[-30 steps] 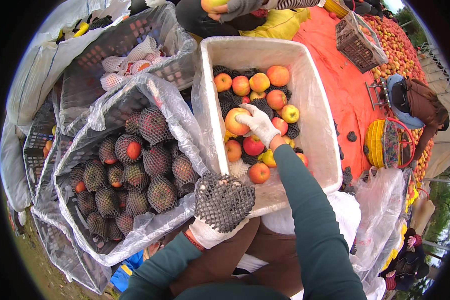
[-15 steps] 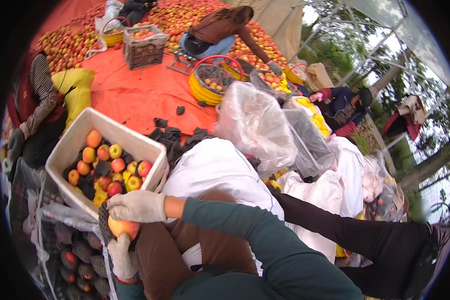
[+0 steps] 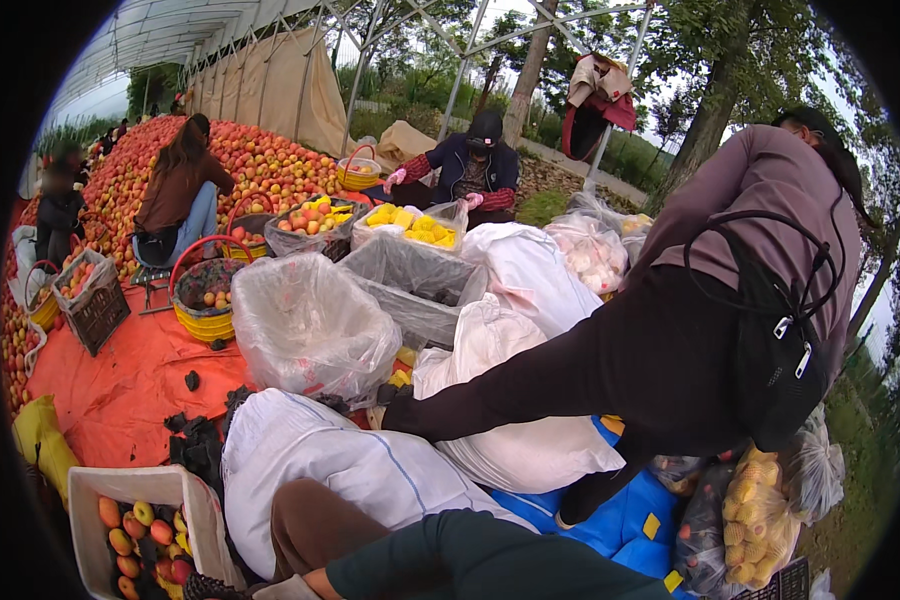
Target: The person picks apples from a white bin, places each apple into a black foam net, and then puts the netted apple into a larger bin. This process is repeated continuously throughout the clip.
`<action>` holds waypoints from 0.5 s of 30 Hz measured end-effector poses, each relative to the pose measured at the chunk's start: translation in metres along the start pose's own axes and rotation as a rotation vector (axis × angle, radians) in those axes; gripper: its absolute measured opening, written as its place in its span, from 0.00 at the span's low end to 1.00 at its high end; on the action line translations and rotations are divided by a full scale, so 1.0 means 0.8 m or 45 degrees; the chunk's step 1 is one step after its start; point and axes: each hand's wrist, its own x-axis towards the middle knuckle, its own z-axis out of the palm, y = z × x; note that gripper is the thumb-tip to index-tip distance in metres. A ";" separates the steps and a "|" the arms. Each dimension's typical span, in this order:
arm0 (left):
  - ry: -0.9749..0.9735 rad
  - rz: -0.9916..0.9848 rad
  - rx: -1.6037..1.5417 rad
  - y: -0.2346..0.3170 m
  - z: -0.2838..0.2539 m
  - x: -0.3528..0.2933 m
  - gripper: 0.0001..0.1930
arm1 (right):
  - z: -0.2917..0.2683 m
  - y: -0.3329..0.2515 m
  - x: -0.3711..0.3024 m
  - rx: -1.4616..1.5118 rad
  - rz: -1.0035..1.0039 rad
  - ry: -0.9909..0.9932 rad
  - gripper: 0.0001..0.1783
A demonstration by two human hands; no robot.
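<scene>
At the bottom edge only a strip of my right hand (image 3: 286, 591) shows, in a pale work glove at the end of a dark green sleeve. Its fingers are cut off by the frame. Black foam netting (image 3: 210, 588) lies beside it. Just left of that hand stands a white crate (image 3: 205, 505), holding red and yellow apples (image 3: 130, 526) among black and yellow netting. My left hand is out of the picture. A full white woven sack (image 3: 310, 450) lies beyond my brown-trousered knee.
A person (image 3: 670, 330) in black trousers bends at the right, one leg stretched across white sacks. Plastic-lined bins (image 3: 315, 325) stand mid-scene. Farther off, a seated worker (image 3: 470, 175) is by a crate of yellow-netted fruit, and another crouches at a large apple heap (image 3: 280, 165). Orange sheeting (image 3: 120, 375) covers the ground.
My view has swung up and to the right. The crate and my right hand now sit at the lower edge; my left hand and the apple held between both gloves have left the picture.
</scene>
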 end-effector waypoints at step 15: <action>-0.019 -0.013 -0.013 0.002 -0.024 -0.062 0.26 | 0.062 -0.034 -0.068 -0.034 0.033 0.482 0.05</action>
